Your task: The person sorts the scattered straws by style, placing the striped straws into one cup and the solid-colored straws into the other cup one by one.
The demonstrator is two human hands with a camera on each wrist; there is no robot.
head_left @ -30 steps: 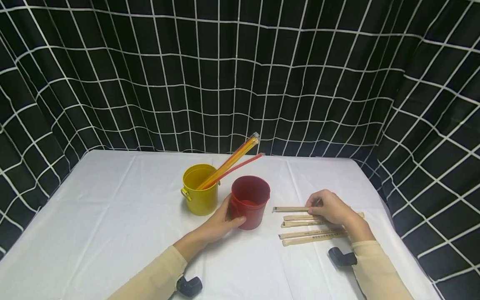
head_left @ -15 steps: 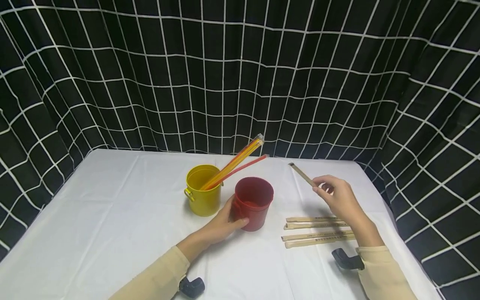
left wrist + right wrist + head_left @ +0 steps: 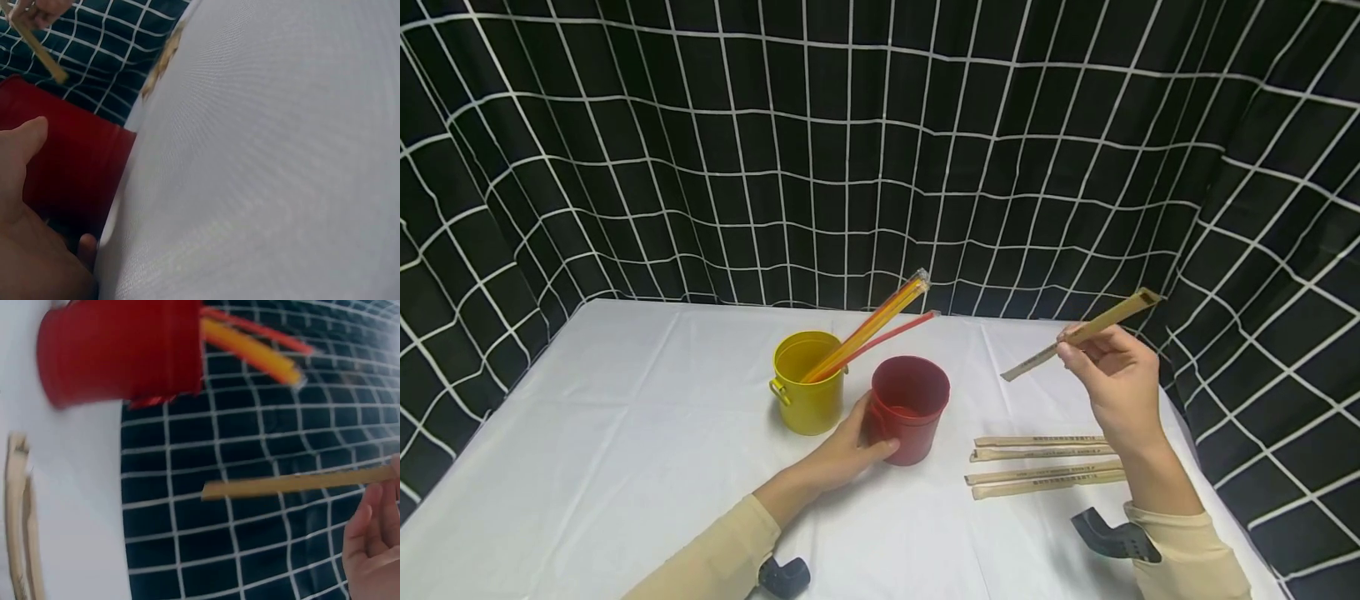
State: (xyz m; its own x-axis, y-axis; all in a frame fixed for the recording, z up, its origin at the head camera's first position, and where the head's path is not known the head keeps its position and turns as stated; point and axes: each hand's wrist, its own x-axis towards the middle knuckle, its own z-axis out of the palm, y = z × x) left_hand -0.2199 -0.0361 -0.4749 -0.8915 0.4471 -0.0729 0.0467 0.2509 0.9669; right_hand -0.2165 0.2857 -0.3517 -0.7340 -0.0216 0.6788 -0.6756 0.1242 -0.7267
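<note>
My left hand [image 3: 842,458] grips the side of a red bucket [image 3: 913,429] standing on the table, thumb across its front. The left wrist view shows that thumb against the red bucket [image 3: 75,162]. Over the table at the right, my right hand [image 3: 1123,387] pinches a tan paper-wrapped straw [image 3: 1108,321] near its middle. The straw slants, its far right end higher. In the right wrist view the raised straw [image 3: 269,485] points towards the red bucket. Several more paper-wrapped straws [image 3: 1037,455] lie side by side below my right hand.
Left of the red bucket stands a yellow bucket [image 3: 808,408] with a wire handle. Several red, orange and yellow straws in clear wrap [image 3: 880,321] lean out of it to the right. A white cloth [image 3: 625,467] covers the table; a black gridded curtain [image 3: 820,150] hangs behind.
My right hand has lifted one paper-wrapped straw off the table, moved up and right, and turned it. My left hand still holds the red bucket in the same place.
</note>
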